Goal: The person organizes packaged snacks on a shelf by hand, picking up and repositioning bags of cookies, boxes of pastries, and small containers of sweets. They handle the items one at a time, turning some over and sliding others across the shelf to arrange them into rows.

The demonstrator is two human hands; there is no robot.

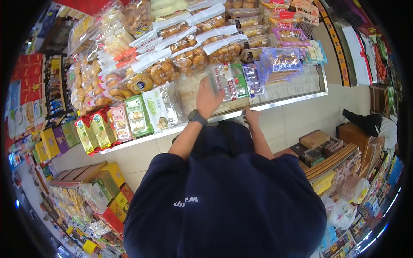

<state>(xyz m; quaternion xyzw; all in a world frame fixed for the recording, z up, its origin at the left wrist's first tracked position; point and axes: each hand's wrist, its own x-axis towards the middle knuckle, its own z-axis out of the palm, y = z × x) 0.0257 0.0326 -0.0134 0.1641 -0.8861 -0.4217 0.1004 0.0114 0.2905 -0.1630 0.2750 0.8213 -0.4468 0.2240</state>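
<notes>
My left hand [209, 98], with a dark watch on the wrist, reaches over the front of the display stand. Its fingers and thumb close around the left side of a red-and-white snack packet [223, 81]. Right of that packet stand a green packet [240, 80] and a dark purple packet [254, 80]. At the stand's metal front rim [284, 98] is my right hand [252, 116], holding nothing, its fingers loosely apart near the edge. To the left of my left hand lie a white-and-green packet [161, 107] and a green-edged packet [138, 115].
Rows of bagged pastries [189, 59] fill the back of the stand. Purple packs [282, 62] are piled toward its right. Stacked cartons [114, 174] stand behind me on the left, and a wooden-edged shelf [333, 161] on the right. Tiled floor [297, 116] runs alongside.
</notes>
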